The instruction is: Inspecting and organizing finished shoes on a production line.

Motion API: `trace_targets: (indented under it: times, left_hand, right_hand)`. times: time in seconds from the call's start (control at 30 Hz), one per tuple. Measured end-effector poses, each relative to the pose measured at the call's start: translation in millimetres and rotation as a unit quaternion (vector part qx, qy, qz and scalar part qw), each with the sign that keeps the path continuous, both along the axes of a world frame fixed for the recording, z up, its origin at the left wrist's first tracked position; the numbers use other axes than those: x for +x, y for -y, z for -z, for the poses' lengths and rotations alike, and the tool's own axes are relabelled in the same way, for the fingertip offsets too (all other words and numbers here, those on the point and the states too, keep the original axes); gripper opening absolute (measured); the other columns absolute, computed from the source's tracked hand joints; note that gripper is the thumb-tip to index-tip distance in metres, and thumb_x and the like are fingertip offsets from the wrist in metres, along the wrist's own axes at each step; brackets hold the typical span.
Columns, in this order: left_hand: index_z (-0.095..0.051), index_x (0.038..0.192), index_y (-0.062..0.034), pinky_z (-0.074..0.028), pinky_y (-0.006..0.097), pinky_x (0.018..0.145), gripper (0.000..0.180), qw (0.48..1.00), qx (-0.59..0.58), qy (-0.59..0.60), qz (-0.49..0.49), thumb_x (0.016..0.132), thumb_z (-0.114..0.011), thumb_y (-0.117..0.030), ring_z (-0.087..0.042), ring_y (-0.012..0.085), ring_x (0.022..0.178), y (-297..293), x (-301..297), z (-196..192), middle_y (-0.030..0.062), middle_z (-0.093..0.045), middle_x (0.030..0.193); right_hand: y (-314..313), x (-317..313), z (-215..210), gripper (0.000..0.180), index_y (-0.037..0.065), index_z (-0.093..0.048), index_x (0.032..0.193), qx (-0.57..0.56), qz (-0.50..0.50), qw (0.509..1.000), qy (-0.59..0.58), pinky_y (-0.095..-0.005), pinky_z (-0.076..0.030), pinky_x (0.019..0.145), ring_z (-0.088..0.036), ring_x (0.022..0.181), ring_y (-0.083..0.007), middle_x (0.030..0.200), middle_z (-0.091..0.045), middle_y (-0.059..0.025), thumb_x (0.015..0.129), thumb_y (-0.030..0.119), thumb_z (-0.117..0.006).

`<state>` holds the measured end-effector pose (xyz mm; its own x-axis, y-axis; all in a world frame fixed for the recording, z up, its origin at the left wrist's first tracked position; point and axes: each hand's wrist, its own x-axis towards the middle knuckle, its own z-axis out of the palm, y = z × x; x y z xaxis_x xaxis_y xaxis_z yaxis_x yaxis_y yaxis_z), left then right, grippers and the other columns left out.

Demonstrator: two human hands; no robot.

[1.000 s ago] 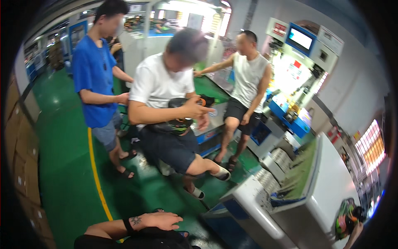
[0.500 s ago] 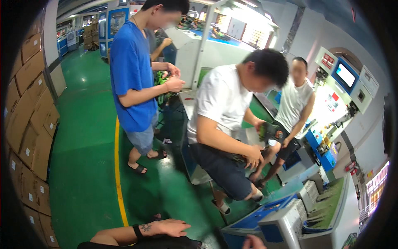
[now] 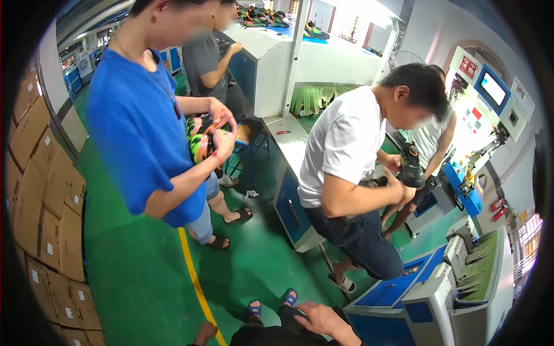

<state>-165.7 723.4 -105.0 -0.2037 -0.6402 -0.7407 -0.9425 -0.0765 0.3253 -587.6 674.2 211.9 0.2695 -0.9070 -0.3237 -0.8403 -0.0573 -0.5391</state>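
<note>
Right hand: half past five, fingers loosely spread, over dark trousers
Left hand: seven o'clock; cannot tell grip

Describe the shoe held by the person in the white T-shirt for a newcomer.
Find the blue-and-white machine at lower right; above it is the person in the white T-shirt. That person holds the shoe in front: mostly dark, unlike the bright green-and-orange footwear beside the blue shirt.

Own hands: two; co-workers: four; blue sandals: two; screen: one.
</note>
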Motion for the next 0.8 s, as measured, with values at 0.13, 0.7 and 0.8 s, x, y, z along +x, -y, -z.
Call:
trace_targets:
  times: [0.13,0.7,0.8]
  left_hand:
    - [-0.062,0.11,0.0024,-0.05,0.043,0.081,0.034,0.949,0.006,0.062,-0.309,0.083,-0.062,-0.019,-0.065,0.0314,0.092,-88,-3,-28,0.0186,-0.068,0.101]
    - [-0.061,0.115,-0.0007,-0.051,0.041,0.086,0.04,0.923,-0.138,-0.228,-0.276,0.088,-0.059,-0.03,-0.066,0.0321,0.097,297,-186,-115,0.0199,-0.067,0.107]
    - [-0.061,0.114,-0.0007,-0.05,0.041,0.087,0.04,0.962,-0.095,-0.183,-0.178,0.088,-0.058,-0.03,-0.065,0.0341,0.099,339,-169,-98,0.0205,-0.066,0.107]
  right_hand:
    - [26,3,19,0.039,0.006,-0.06,0.118,0.046,-0.021,0.999,0.017,-0.045,-0.052,0.079,-0.063,0.094,-0.0373,0.108,-0.065,-0.017,0.091,0.034,-0.059]
    - [242,-42,-5,0.038,0.002,-0.056,0.119,-0.026,-0.113,0.977,0.181,-0.0442,-0.05,0.085,-0.061,0.099,-0.0387,0.111,-0.062,-0.0197,0.091,0.027,-0.06]
    - [281,-35,-6,0.039,0.002,-0.056,0.12,-0.009,-0.121,0.974,0.193,-0.0426,-0.05,0.086,-0.061,0.099,-0.0375,0.113,-0.062,-0.0184,0.091,0.027,-0.06]
